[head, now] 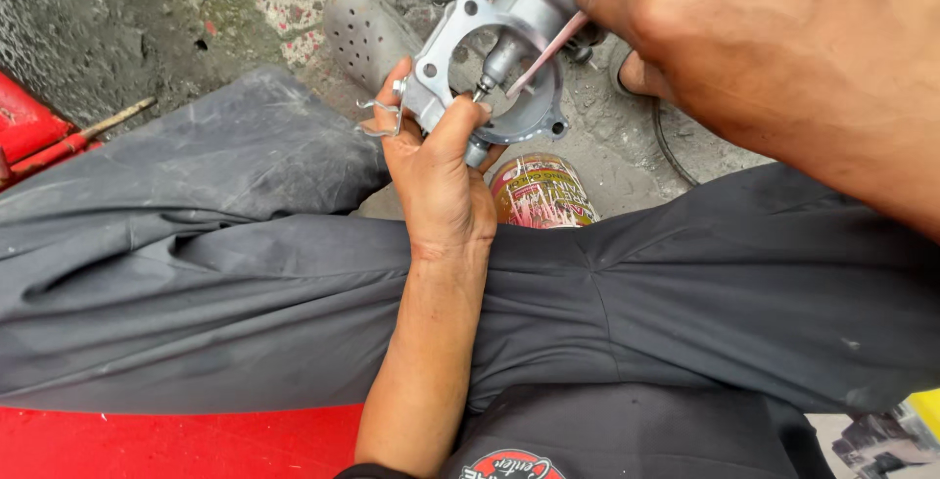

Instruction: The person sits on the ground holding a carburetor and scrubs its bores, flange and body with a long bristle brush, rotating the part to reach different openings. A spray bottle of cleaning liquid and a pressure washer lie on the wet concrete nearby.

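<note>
My left hand (438,170) grips a silver metal carburetor body (494,43) from below, with fingers around its flange and a small wire clip (384,115) hanging by the fingertips. My right hand (783,43) comes in from the upper right, close to the camera, and holds a thin pinkish rod-like tool (548,53) whose tip reaches into the carburetor's round opening. Both hands are over my legs in dark grey trousers (245,273).
A grey perforated sandal (364,33) rests on the stained concrete floor behind the carburetor. A colourful can (540,192) stands between my knees. A red-handled tool (73,141) lies at the left. A red surface (176,440) runs along the bottom.
</note>
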